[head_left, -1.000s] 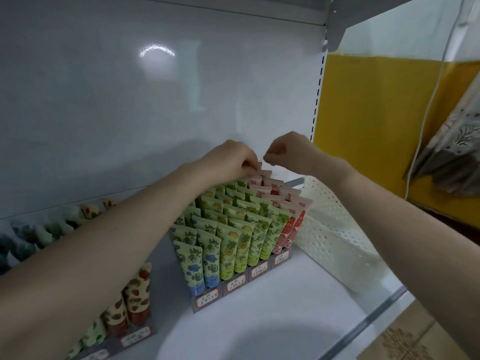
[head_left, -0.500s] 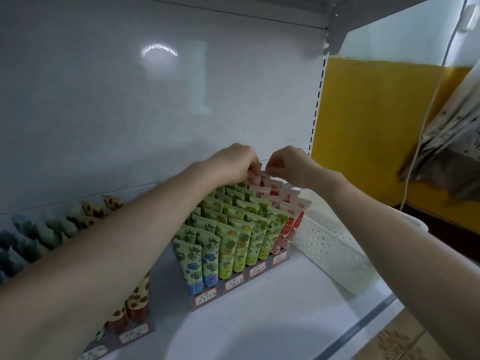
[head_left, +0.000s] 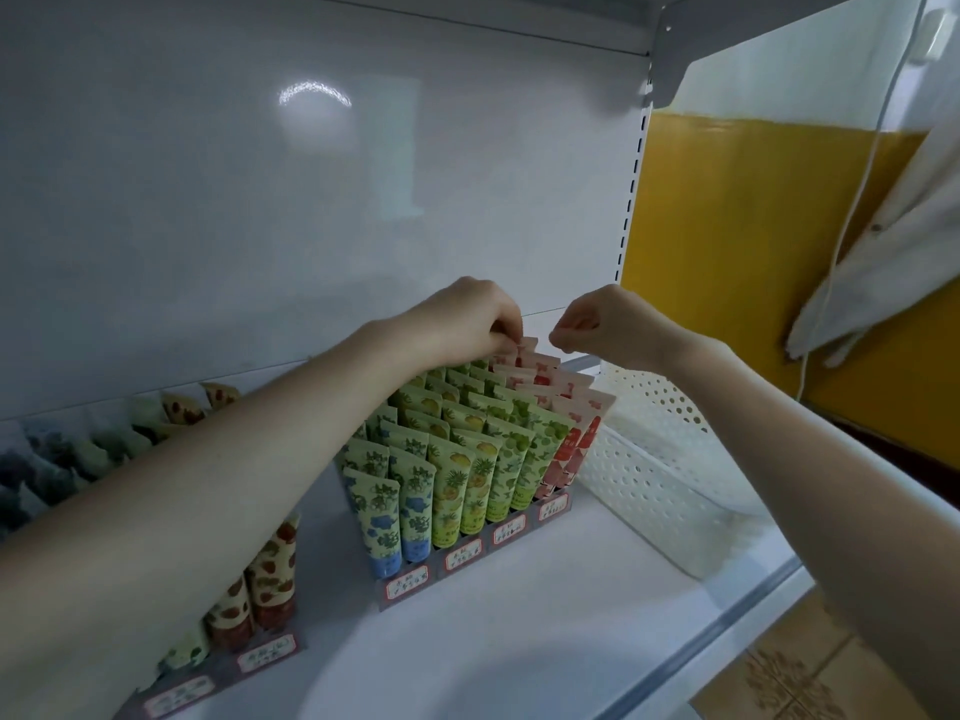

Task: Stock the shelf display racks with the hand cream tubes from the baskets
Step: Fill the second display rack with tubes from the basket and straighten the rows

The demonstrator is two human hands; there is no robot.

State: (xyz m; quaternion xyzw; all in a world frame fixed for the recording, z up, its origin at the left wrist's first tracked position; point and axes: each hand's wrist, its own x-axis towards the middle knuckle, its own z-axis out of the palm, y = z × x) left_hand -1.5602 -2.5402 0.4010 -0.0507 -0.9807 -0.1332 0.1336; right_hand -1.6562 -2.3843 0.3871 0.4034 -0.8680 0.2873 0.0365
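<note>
Tubes [head_left: 470, 459] pack the rack [head_left: 511, 531]; left hand [head_left: 462, 319] pinches a rear red tube [head_left: 525, 348], right hand [head_left: 608, 324] clenched empty beside it; a sideways tug may topple neighbours below.

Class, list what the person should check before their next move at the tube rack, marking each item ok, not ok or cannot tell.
1. Left hand pinches rearmost red tube: ok.
2. Right hand free: cannot tell; fingers curled, nothing visible in them.
3. Front tubes seated in rack: ok.
4. Basket beside rack: ok.
5. Tubes left in basket: cannot tell; inside hidden.
</note>
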